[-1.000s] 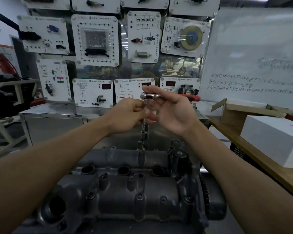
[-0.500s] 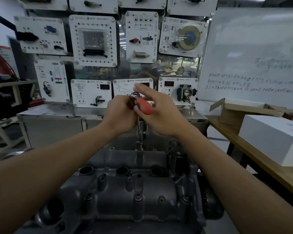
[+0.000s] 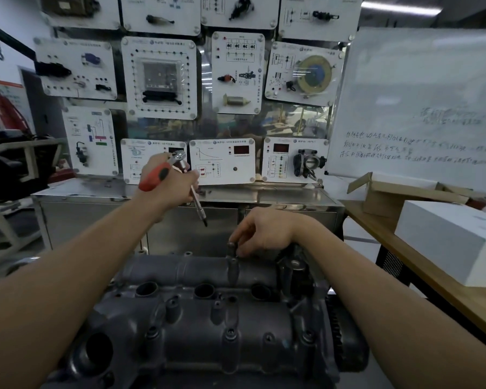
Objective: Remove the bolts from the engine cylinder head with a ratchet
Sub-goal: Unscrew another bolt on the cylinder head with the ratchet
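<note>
We stood in a workshop: a brushed stainless-steel cabinet [image 3: 278,196] ran across the middle of the frame, and a wall of white square training panels [image 3: 159,77] rose behind it. A whiteboard [image 3: 418,94] filled the upper right, and a wooden table [image 3: 443,293] at the right edge carried a white rectangular box [image 3: 455,242] and an open brown cardboard box [image 3: 387,200]. The dark grey cast-metal engine cylinder head [image 3: 208,324] lay at lower centre, below both hands. The left hand [image 3: 171,186], high at centre left and clear of the head, gripped the red-and-black-handled chrome ratchet [image 3: 163,172], whose thin extension bar [image 3: 197,202] slanted down to the right in the air. The right hand [image 3: 264,231] pinched a dark bolt [image 3: 231,246] standing up from the head's far edge. We could not read the whiteboard's handwriting or the panels' small labels.
</note>
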`<state>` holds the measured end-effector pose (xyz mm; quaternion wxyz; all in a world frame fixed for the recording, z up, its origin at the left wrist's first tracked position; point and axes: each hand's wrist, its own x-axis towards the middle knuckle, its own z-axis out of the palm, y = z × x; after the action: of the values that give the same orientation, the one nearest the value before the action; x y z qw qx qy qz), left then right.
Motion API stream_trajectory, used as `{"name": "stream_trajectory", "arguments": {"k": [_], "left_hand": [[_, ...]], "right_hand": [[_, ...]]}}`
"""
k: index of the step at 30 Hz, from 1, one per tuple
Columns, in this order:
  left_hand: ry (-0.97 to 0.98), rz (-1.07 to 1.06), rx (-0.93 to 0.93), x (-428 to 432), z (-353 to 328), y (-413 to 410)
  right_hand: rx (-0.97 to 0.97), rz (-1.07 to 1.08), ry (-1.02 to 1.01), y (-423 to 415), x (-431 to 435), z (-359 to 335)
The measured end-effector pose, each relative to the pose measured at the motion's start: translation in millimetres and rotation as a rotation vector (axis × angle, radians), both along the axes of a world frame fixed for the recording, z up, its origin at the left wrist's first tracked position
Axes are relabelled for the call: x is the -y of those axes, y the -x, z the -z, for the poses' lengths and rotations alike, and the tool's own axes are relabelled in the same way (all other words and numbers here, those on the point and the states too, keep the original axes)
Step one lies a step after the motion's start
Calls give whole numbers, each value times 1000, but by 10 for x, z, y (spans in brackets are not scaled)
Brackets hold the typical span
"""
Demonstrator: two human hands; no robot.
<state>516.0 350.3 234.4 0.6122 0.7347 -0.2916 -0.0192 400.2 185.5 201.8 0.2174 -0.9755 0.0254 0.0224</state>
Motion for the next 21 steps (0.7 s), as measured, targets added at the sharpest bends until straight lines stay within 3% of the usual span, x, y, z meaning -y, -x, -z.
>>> {"name": "stream_trajectory", "arguments": {"k": [8, 14, 18, 21], "left_hand": [[-132, -21, 229, 62, 225, -241], [-65, 27, 280, 94, 275, -284], [-37, -14, 354, 77, 265, -253], [-41, 31, 275, 104, 253, -282]], "right_hand": [[41, -42, 31, -11, -38, -20], [156, -46, -22, 12, -1, -25], [352, 0, -331, 57, 4, -92], [477, 74, -645, 140, -1, -170]]}}
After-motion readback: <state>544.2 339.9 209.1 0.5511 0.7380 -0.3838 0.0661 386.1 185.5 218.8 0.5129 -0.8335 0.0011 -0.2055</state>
